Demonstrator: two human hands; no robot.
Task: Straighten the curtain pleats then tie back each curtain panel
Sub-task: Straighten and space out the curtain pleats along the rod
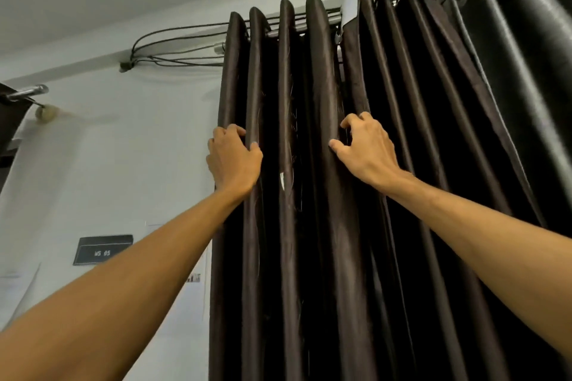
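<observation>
My left hand (233, 158) is at mid-height, left of centre in the frame, grasping the curtain (309, 226). Its fingers curl round the outermost fold at the curtain's left edge, and my thumb presses on the next fold to the right. My right hand (366, 151) is right of centre at about the same height. Its fingers are bent and hooked into the gap beside the fourth fold, with the thumb tip on that fold's right side, so it too grips the cloth. Both forearms reach up from the bottom corners of the frame.

The curtain is dark brown with a slight sheen. It fills the middle of the frame from top to bottom, hanging in tall rounded folds. Loose threads show between the second and fourth folds, and a small pale mark sits on the third fold between my hands. At the top, the folds loop over a rod (298, 28), with a white bracket (349, 6) just right of the fourth fold. A second panel (526, 71), greyer and shinier, hangs in the upper right on the same rod.

Black cables (173, 40) run along the wall (108, 164) from the curtain's top left corner. A dark sign (103, 250) reading "WS 05" is on the wall at lower left. Another rod end (28, 92) shows at the left edge.
</observation>
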